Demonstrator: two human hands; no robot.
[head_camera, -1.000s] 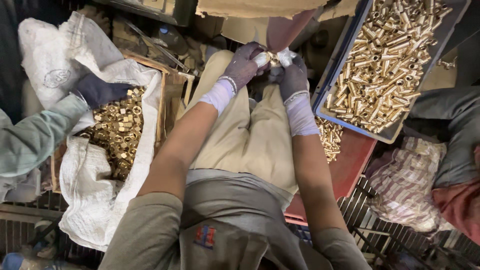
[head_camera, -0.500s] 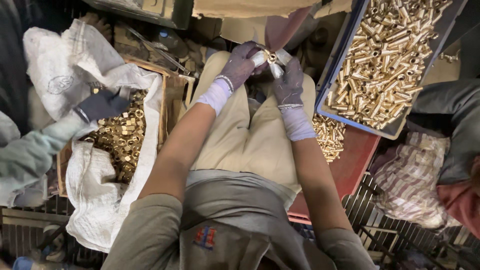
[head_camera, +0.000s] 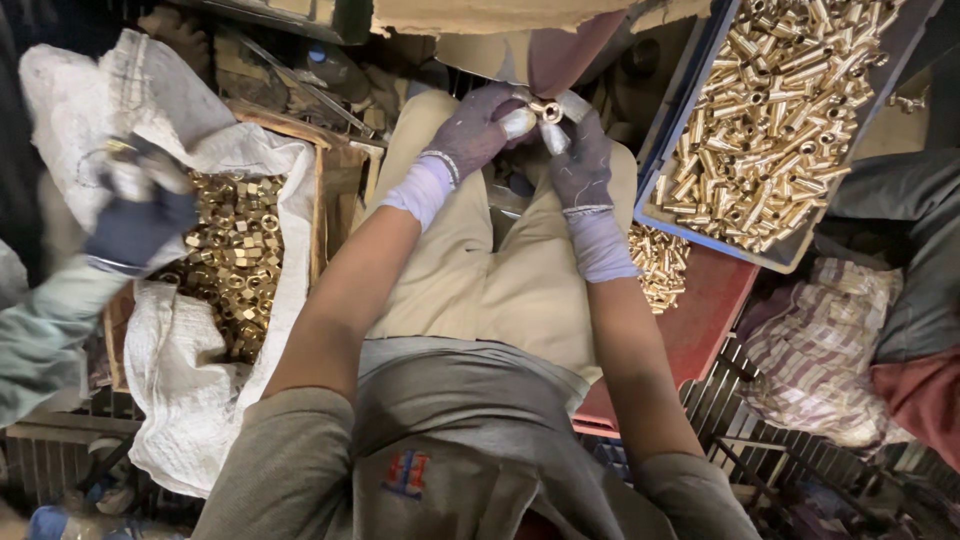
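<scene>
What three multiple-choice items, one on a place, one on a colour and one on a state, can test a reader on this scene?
1. Where is the blue tray of brass tubes?
A. at the person's right
B. at the person's left
C. on the lap

2. What colour are the nuts in the white sack?
A. black
B. golden
C. red

3. What do both hands do?
A. rest open
B. grip the sack
C. pinch a small brass part

Answers: 1 A, it lies beside the right hand. 2 B, they shine golden. 3 C, left hand and right meet on it.
</scene>
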